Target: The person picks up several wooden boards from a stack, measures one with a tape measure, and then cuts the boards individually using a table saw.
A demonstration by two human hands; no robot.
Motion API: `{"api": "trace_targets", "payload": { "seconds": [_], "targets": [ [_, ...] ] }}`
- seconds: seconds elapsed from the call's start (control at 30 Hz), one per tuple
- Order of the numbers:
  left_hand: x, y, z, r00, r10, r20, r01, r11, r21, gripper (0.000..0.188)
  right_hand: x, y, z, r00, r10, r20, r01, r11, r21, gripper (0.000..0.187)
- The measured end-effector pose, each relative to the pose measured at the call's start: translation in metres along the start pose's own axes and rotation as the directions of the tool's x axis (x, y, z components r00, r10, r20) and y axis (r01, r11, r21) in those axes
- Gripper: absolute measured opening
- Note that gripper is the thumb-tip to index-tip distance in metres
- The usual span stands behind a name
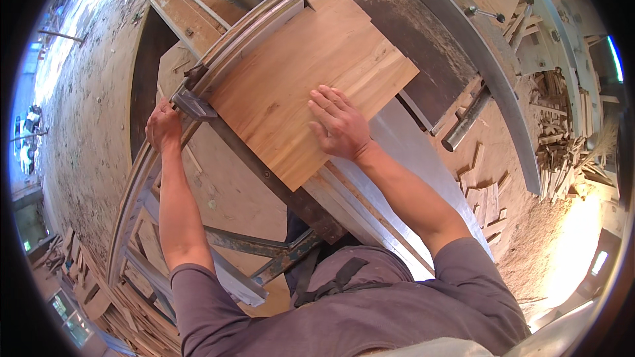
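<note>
- The wooden board (297,86) lies flat in the middle of the saw bench. Its far left edge sits along the long rail (254,38), or very close to it.
- The right hand (338,122) lies on top of the board, near its right side. The fingers are almost straight, a little apart, and press down flat. They do not wrap around anything.
- The left hand (163,122) is off to the left, just beside the dark metal block (194,104). Its fingers are bent in. I cannot tell if they grip the rail's end or a thin stick there.
- The board looks wide and stiff, so it should not bend. It is probably a bit heavy, but two hands should manage it.
- The top looks smooth, so a dry palm may slip a little. The wood seems strong, though its corners could chip.
- Good places to hold are the near corner and the right edge, with a flat palm on top.
- Shiny metal (410,152) is on the right, and wood scraps (486,205) lie beyond it.
</note>
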State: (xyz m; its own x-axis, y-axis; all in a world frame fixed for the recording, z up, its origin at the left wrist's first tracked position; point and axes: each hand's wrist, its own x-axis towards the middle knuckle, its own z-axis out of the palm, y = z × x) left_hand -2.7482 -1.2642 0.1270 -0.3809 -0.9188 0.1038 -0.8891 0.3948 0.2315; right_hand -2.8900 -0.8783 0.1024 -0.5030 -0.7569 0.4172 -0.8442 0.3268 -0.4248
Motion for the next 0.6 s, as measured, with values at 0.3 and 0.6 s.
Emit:
{"api": "trace_targets", "payload": {
  "seconds": [0.3,0.6],
  "targets": [
    [-0.002,-0.004,-0.007,0.999,0.008,-0.033,-0.008,1.0,-0.009,0.056,-0.002,-0.001,-0.005,0.999,-0.036,-0.04,0.035,0.999,-0.008,0.039],
    [-0.007,-0.009,-0.01,0.996,0.024,-0.088,-0.028,0.999,-0.041,0.057,-0.005,0.0,-0.007,0.995,-0.071,-0.067,0.068,0.997,-0.036,0.039]
  ]
}}
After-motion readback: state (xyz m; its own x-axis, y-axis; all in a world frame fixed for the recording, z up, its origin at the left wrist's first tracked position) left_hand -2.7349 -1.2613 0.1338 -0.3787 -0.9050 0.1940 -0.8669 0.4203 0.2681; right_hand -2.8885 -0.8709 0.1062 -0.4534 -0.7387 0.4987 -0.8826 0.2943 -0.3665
